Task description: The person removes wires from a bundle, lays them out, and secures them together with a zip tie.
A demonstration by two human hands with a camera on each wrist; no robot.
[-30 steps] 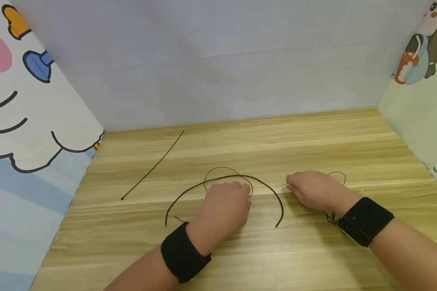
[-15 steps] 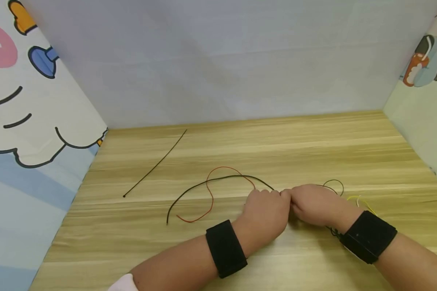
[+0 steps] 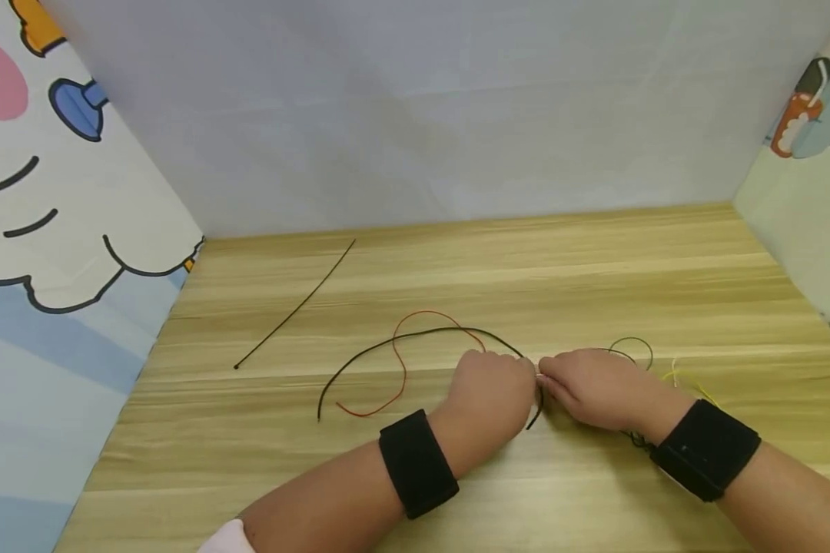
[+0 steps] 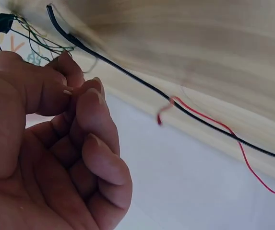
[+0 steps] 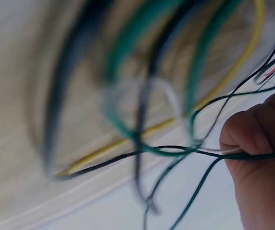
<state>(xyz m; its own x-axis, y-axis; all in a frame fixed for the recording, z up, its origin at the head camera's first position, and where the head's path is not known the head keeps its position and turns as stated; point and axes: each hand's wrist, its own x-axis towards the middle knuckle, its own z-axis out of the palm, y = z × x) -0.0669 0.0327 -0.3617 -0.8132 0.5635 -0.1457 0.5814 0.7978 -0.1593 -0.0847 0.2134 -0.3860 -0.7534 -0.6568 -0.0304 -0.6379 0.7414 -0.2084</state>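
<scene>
My left hand [image 3: 491,395] is over the right end of a thick black wire [image 3: 370,355], its fingers curled. In the left wrist view its thumb and forefinger pinch the pale tip of a thin white wire [image 4: 67,91]. Close on its right, my right hand [image 3: 598,388] pinches the same white wire [image 5: 231,150], a short bit of which shows between the two hands. Green wires [image 5: 199,184] and a black wire [image 5: 113,158] run by the right hand's fingers in the right wrist view. The rest of the white wire is mostly hidden.
A thin red wire [image 3: 403,369] crosses the thick black one on the wooden table [image 3: 422,507]. A straight thin black wire [image 3: 293,309] lies at the back left. Yellow wire [image 3: 695,384] shows beside the right wrist. A pale wall [image 3: 456,115] stands behind.
My left hand has moved right from over the red wire to meet the right hand, then drawn back slightly left. The right hand has shifted only a little.
</scene>
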